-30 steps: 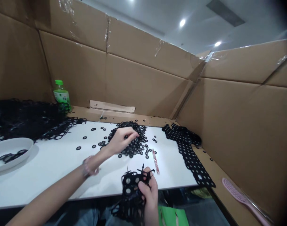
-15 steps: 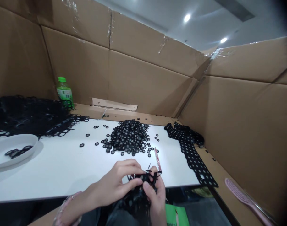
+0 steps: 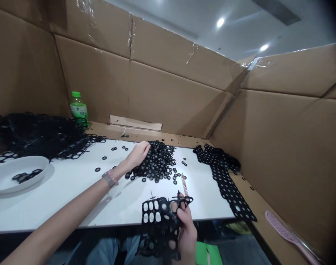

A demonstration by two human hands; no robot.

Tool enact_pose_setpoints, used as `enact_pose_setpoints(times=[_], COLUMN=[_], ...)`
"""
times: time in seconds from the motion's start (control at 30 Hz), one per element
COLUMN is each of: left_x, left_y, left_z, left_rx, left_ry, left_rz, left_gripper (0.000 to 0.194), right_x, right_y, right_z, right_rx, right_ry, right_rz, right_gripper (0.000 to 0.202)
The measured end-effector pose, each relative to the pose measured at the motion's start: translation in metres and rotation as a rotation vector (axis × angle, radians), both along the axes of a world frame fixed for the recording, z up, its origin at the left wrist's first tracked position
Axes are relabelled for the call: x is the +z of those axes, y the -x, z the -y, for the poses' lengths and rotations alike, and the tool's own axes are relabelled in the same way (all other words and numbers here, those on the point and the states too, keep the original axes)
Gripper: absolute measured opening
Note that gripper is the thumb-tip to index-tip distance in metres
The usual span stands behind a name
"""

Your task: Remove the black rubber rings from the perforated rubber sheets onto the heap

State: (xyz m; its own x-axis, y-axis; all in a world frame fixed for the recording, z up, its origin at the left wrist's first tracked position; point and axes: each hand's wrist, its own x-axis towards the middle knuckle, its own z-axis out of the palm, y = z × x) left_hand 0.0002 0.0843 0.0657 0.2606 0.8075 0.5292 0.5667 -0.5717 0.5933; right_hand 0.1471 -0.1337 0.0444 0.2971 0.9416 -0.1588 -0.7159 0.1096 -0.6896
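My right hand (image 3: 187, 228) grips a black perforated sheet (image 3: 156, 221) by its right side, over the table's near edge. Open holes show at the sheet's left part, with thin strips sticking up along its top. My left hand (image 3: 140, 151), fingers curled, reaches out to the heap of small black rings (image 3: 158, 162) and is over its upper left side. What its fingers hold, if anything, is hidden. Several loose rings lie scattered round the heap. A narrow red-and-white strip (image 3: 184, 184) lies between the heap and my right hand.
At left stand a white bowl (image 3: 43, 163) with black pieces and a tangle of black punched scrap (image 3: 41, 134). A green bottle (image 3: 79, 110) is behind. More perforated sheets (image 3: 230, 187) lie right, near a pink hairbrush (image 3: 280, 228). Cardboard walls (image 3: 168, 88) enclose the white table (image 3: 74, 184).
My left hand has left the sheet and moved forward to the ring heap. The sheet stays in my right hand and now shows more of its open holes.
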Motion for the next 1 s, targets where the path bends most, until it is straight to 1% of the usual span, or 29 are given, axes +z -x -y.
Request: enact_pose_setpoints(times=[0.03, 0.1, 0.17, 0.2, 0.27, 0.3, 0.37, 0.43, 0.5, 0.53, 0.6, 0.63, 0.7, 0.77, 0.83, 0.9, 1.0], left_x=[-0.005, -0.014, -0.019, -0.019, -0.012, -0.006, 0.010, 0.026, 0.037, 0.040, 0.043, 0.043, 0.043, 0.044, 0.045, 0.044, 0.042], left_y=[-0.002, -0.007, -0.011, -0.012, -0.012, -0.012, -0.012, -0.011, -0.011, -0.011, -0.011, -0.010, -0.009, -0.009, -0.009, -0.010, -0.013], left_z=[-0.012, -0.026, -0.030, -0.028, -0.013, 0.000, 0.035, 0.078, 0.119, 0.136, 0.158, 0.163, 0.166, 0.164, 0.163, 0.164, 0.166], left_rx=[-0.019, -0.051, -0.065, -0.066, -0.066, -0.074, -0.123, -0.290, -0.466, -0.527, -0.580, -0.583, -0.575, -0.583, -0.589, -0.579, -0.572], left_ry=[-0.002, 0.001, -0.003, -0.011, -0.036, -0.053, -0.086, -0.120, -0.134, -0.155, -0.087, -0.023, 0.126, 0.242, 0.318, 0.350, 0.300], left_rz=[-0.032, -0.085, -0.114, -0.117, -0.111, -0.097, -0.055, 0.063, 0.041, 0.010, -0.060, -0.084, -0.115, -0.139, -0.168, -0.196, -0.241], left_gripper=[0.023, 0.016, 0.010, 0.010, 0.014, 0.014, 0.015, 0.017, 0.014, 0.015, 0.015, 0.016, 0.017, 0.018, 0.019, 0.020, 0.020], right_x=[0.000, 0.000, 0.001, 0.001, 0.001, 0.001, 0.000, 0.000, 0.000, 0.001, 0.003, 0.004, 0.003, -0.002, -0.010, -0.018, -0.023], right_y=[0.000, -0.001, -0.001, -0.002, -0.002, -0.001, 0.000, 0.003, 0.006, 0.007, 0.009, 0.010, 0.010, 0.009, 0.008, 0.008, 0.008], right_z=[-0.003, -0.009, -0.012, -0.012, -0.010, -0.008, -0.006, -0.004, -0.002, -0.001, 0.001, 0.003, 0.005, 0.006, 0.005, 0.003, 0.001], right_rx=[0.009, 0.006, 0.010, 0.014, 0.005, -0.008, -0.045, -0.081, -0.136, -0.172, -0.229, -0.247, -0.270, -0.300, -0.327, -0.358, -0.406], right_ry=[-0.017, -0.039, 0.002, 0.035, 0.097, 0.121, 0.155, 0.177, 0.180, 0.174, 0.151, 0.147, 0.152, 0.169, 0.168, 0.142, 0.108], right_rz=[-0.041, -0.081, -0.067, -0.046, 0.001, 0.027, 0.083, 0.153, 0.227, 0.265, 0.350, 0.396, 0.482, 0.542, 0.573, 0.591, 0.615], right_gripper=[0.024, 0.022, 0.022, 0.023, 0.028, 0.033, 0.042, 0.050, 0.054, 0.054, 0.051, 0.050, 0.048, 0.047, 0.047, 0.047, 0.048])
